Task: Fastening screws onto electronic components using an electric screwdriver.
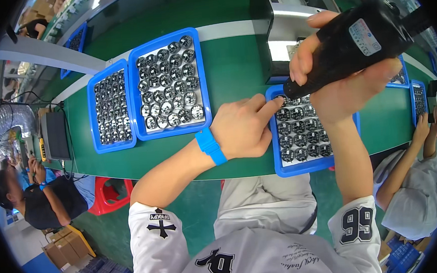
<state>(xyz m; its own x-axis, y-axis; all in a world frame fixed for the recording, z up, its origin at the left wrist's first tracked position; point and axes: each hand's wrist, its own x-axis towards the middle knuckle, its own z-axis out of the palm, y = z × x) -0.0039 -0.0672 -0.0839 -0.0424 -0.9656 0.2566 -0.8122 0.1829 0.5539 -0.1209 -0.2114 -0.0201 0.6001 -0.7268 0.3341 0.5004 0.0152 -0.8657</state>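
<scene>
Right of centre, one blue tray (307, 170) of shiny round parts (299, 140), four visible in its lowest row, lies on the green worktop (228, 59); two blue trays (203, 76) occupy the upper left. One black handheld tool (342, 52), upper right, is wrapped by the right hand (334, 95); the left hand (240, 127) extends its index finger to the first tray's upper-left corner, any grip by its curled fingers indeterminable.

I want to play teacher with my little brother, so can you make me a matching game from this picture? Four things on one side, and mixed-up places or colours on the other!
Things:
1. tool
2. left hand
3. stool
4. wristband

Places or colours:
A. red
B. fingertip at a corner of a tray
C. blue
D. gripped in the right hand

Right pairs: 1-D, 2-B, 3-A, 4-C
</scene>
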